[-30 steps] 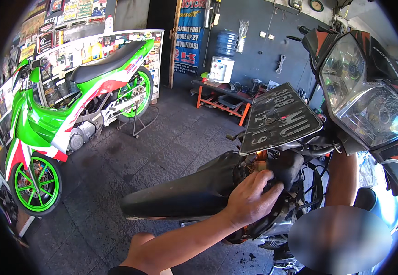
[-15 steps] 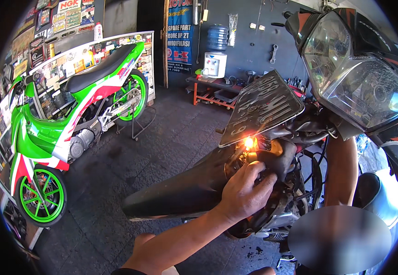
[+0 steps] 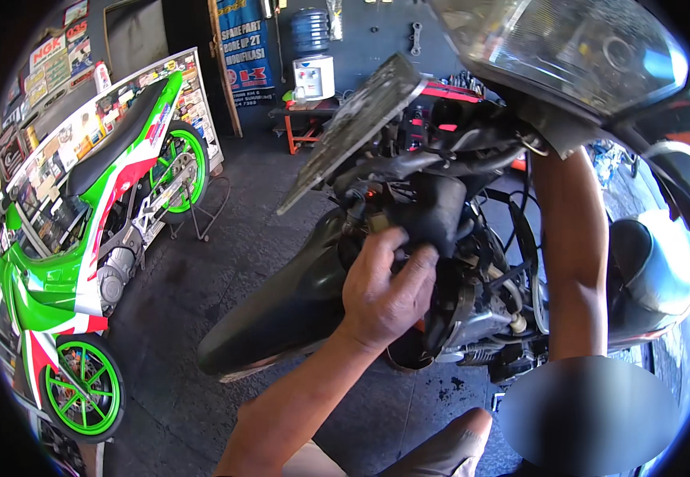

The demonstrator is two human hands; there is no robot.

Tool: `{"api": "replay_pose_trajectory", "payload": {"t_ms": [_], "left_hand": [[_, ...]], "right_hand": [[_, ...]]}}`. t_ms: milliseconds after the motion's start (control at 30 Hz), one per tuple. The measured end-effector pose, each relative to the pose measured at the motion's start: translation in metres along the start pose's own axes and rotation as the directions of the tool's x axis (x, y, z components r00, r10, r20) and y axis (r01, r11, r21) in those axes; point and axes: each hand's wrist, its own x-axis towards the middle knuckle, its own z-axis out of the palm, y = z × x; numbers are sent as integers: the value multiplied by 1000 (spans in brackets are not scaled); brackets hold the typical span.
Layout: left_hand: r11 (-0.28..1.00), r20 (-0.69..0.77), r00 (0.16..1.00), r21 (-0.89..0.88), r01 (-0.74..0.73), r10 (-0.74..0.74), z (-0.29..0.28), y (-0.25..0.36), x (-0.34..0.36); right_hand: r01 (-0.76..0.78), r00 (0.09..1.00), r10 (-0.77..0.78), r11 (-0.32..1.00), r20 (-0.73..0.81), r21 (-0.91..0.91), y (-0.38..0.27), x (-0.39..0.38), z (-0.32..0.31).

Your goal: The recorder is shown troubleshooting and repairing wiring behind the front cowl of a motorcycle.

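At the front of a partly stripped motorcycle, my left hand (image 3: 389, 290) is closed, thumb and fingers curled at the lower edge of a black rounded cover (image 3: 434, 211). What lies between the fingertips is hidden. A small brownish fitting (image 3: 377, 222) and a faint red-orange glow (image 3: 371, 193) show just above my index finger. My right forearm (image 3: 571, 262) reaches up behind the headlight unit (image 3: 575, 52), which conceals the hand. A dark number plate (image 3: 353, 131) tilts over the black front mudguard (image 3: 273, 298).
Exposed cables, hoses and frame parts (image 3: 512, 278) surround my hands. A green, white and red motorcycle (image 3: 114, 207) stands at left before a glass display case (image 3: 206, 103). Farther back are a water dispenser (image 3: 313, 75) and an orange-legged bench (image 3: 291, 135).
A brightly lit bulb beside my left fingers has dimmed to a small red glow. The view has shifted, and the number plate appears more edge-on. My left hand stays at the cover.
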Motion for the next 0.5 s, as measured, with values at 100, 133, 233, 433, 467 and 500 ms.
{"api": "replay_pose_trajectory", "payload": {"t_ms": [100,133,233,433,467,500], "left_hand": [[1000,4,1000,-11,26,-25,-1,4,1],[1000,-2,1000,-9,24,-24,-2,4,1],[997,21,998,-59,53,-52,-3,5,2],[987,24,998,-147,64,-61,-3,2,3],[988,19,998,-142,59,-57,-3,1,2],[987,7,998,-152,55,-54,-2,1,2]], "right_hand": [[-13,1000,13,1000,-11,14,2,11,5],[-19,1000,20,1000,-17,20,1,14,5],[-70,994,73,996,-78,47,-5,6,2],[361,722,-568,796,-395,-486,3,-173,-7],[366,817,-462,878,-345,-309,13,-208,-1],[499,806,-581,768,-111,-402,24,-233,7]]}}
